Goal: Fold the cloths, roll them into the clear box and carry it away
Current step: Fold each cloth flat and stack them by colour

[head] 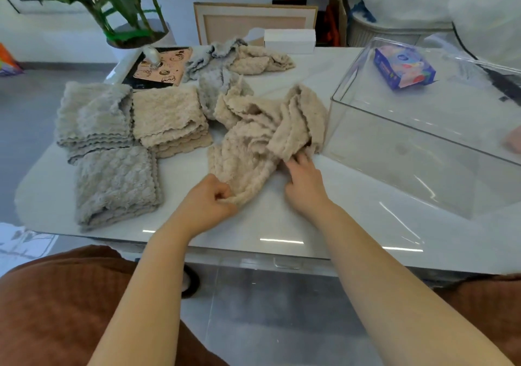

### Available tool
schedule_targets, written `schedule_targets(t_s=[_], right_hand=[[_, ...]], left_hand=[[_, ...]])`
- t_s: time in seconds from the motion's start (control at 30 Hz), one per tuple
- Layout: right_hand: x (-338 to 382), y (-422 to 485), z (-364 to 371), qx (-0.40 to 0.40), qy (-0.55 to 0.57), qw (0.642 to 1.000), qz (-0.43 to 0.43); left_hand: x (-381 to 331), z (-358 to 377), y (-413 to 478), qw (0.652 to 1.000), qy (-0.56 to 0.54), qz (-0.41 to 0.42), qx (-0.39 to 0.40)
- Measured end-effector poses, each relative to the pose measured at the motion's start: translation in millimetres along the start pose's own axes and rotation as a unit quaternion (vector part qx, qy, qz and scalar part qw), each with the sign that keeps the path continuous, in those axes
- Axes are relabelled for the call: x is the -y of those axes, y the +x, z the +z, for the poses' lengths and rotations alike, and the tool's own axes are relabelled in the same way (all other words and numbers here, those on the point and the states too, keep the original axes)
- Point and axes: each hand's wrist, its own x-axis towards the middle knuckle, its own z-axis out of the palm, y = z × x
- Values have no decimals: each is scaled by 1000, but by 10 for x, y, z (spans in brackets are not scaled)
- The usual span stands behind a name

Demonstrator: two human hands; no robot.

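White table [267, 224]: left hand [210, 199], right hand [303, 185] both pinch crumpled beige cloth [253, 146]; blue packet [403, 68] print unreadable.

No writing can be read from where you sit: the blue packet [403, 67] showing through the clear box [394, 140] carries printing too blurred to make out, and the pink board [162, 65] beside the plant [124, 2] bears only small drawings.

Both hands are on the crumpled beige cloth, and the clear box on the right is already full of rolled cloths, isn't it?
No, the clear box has no cloths in it yet; the head view shows that. The left hand and right hand are indeed on the crumpled beige cloth.
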Motion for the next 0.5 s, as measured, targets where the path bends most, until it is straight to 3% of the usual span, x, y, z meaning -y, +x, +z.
schedule_targets(t_s=[0.17, 0.27, 0.4, 0.5], right_hand=[[240, 336, -272, 11, 130, 990, 49], [308, 372, -168, 69, 178, 979, 69], [283, 235, 59, 89, 195, 974, 75], [288, 154, 61, 94, 188, 976, 54]], left_hand=[[134, -111, 23, 996, 22, -86, 2], [131, -40, 36, 982, -122, -145, -10], [0, 108, 58, 933, -287, -193, -103], [-62, 212, 66, 958, -201, -176, -108]])
